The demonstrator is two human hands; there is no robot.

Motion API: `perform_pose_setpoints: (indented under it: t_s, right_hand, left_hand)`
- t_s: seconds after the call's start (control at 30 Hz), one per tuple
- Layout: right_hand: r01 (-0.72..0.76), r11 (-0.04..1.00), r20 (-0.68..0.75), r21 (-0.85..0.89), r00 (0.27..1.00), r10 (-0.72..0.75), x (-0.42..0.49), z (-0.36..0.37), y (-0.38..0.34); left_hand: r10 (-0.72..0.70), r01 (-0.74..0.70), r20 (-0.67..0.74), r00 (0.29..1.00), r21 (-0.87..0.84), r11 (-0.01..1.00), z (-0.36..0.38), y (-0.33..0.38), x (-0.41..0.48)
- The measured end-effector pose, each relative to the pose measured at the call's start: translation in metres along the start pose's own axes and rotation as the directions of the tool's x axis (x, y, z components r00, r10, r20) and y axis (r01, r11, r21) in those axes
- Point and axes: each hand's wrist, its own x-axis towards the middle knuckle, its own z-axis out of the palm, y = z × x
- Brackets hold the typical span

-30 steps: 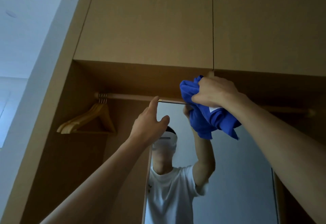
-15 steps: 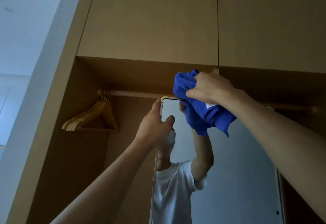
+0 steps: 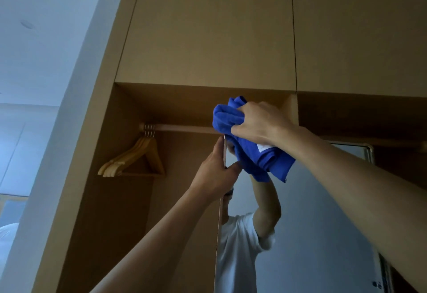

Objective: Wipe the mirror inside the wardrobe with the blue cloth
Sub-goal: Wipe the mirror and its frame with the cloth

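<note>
A tall mirror (image 3: 307,219) stands inside the open wooden wardrobe (image 3: 208,38), reflecting a person in a white T-shirt. My right hand (image 3: 258,122) grips a bunched blue cloth (image 3: 231,117) and holds it against the mirror's top left corner, just under the hanging rail. My left hand (image 3: 217,172) grips the mirror's left edge a little below the cloth, thumb on the glass side and fingers behind the frame. The corner of the mirror is hidden by the cloth.
A wooden rail (image 3: 180,128) runs across the wardrobe, with several wooden hangers (image 3: 136,158) hanging at its left end. Closed upper cabinet doors (image 3: 346,29) sit above. A white wall and ceiling (image 3: 46,38) lie to the left.
The mirror's left edge has swung to the right in view. My left hand has closed on that edge. My right hand stays at the top corner with the cloth.
</note>
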Motion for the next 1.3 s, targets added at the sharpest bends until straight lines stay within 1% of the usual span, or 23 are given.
perform_pose_setpoints:
  t_s: [0.13, 0.23, 0.3, 0.4, 0.5, 0.57, 0.67, 0.77, 0.83, 0.9, 0.97, 1.03, 1.1, 1.13, 1.2, 1.27, 1.3]
  right_hand:
    - [-0.138, 0.988, -0.055, -0.075, 0.989, 0.134, -0.016, -0.008, 0.027]
    - [-0.22, 0.971, -0.045, -0.094, 0.975, 0.216, -0.023, -0.016, 0.041]
    - [-0.184, 0.975, -0.02, -0.122, 0.983, 0.183, -0.021, -0.018, 0.036]
    - [-0.079, 0.99, 0.022, -0.117, 0.996, 0.083, -0.009, -0.015, 0.009]
    - [-0.003, 0.995, 0.02, -0.104, 1.0, 0.005, -0.004, -0.01, -0.011]
    - [0.048, 0.997, 0.04, -0.058, 0.998, -0.045, -0.007, -0.008, -0.012]
    - [0.095, 0.995, 0.045, 0.039, 0.994, -0.096, -0.02, -0.007, -0.006]
    - [0.094, 0.983, -0.013, 0.159, 0.996, -0.093, -0.035, -0.005, 0.0]
    - [0.043, 0.949, 0.012, 0.314, 0.999, -0.049, -0.044, -0.006, 0.003]
    - [-0.043, 0.872, 0.089, 0.488, 0.996, -0.001, -0.051, -0.008, 0.006]
    - [-0.113, 0.785, 0.157, 0.61, 0.987, 0.02, -0.056, -0.008, 0.008]
    - [-0.156, 0.7, 0.193, 0.697, 0.981, 0.027, -0.063, -0.006, 0.007]
    - [-0.18, 0.585, 0.204, 0.791, 0.979, 0.025, -0.068, 0.001, 0.005]
    - [-0.187, 0.512, 0.209, 0.838, 0.978, 0.014, -0.072, 0.005, 0.003]
    - [-0.214, 0.32, 0.227, 0.923, 0.974, -0.004, -0.077, 0.014, -0.003]
    - [-0.238, 0.134, 0.241, 0.962, 0.971, -0.008, -0.079, 0.023, -0.01]
    - [-0.247, 0.073, 0.247, 0.966, 0.969, 0.003, -0.08, 0.027, -0.013]
  left_hand:
    - [-0.008, 0.007, -0.011, 1.0, -0.066, 0.998, 0.002, -0.004, -0.008]
    - [0.009, -0.008, 0.023, 1.0, -0.079, 0.997, 0.003, -0.005, -0.013]
    - [-0.015, 0.018, 0.047, 0.999, -0.078, 0.997, 0.002, -0.004, -0.014]
    - [-0.068, 0.073, 0.072, 0.995, -0.066, 0.995, -0.002, -0.001, -0.015]
    - [-0.085, 0.097, 0.109, 0.99, -0.11, 0.989, -0.003, -0.003, -0.024]
    - [-0.087, 0.106, 0.135, 0.987, -0.14, 0.984, -0.002, -0.009, -0.034]
    - [-0.086, 0.106, 0.13, 0.988, -0.15, 0.983, 0.004, -0.021, -0.049]
    - [-0.089, 0.109, 0.122, 0.989, -0.165, 0.98, 0.007, -0.026, -0.057]
    - [-0.084, 0.102, 0.098, 0.992, -0.196, 0.975, 0.005, -0.02, -0.056]
    - [-0.076, 0.079, 0.027, 0.997, -0.191, 0.978, 0.001, -0.012, -0.049]
    - [-0.082, 0.07, -0.067, 0.994, -0.158, 0.985, -0.008, -0.003, -0.042]
    - [-0.068, 0.044, -0.108, 0.992, -0.214, 0.976, -0.016, 0.004, -0.039]
    - [-0.057, 0.021, -0.106, 0.993, -0.312, 0.95, -0.02, 0.011, -0.041]
    - [-0.064, 0.02, -0.106, 0.992, -0.376, 0.926, -0.021, 0.013, -0.043]
    - [-0.101, 0.039, -0.085, 0.991, -0.541, 0.84, -0.022, 0.011, -0.045]
    - [-0.138, 0.092, -0.016, 0.99, -0.666, 0.741, -0.026, 0.006, -0.047]
    - [-0.148, 0.127, 0.031, 0.988, -0.701, 0.702, -0.029, 0.002, -0.048]
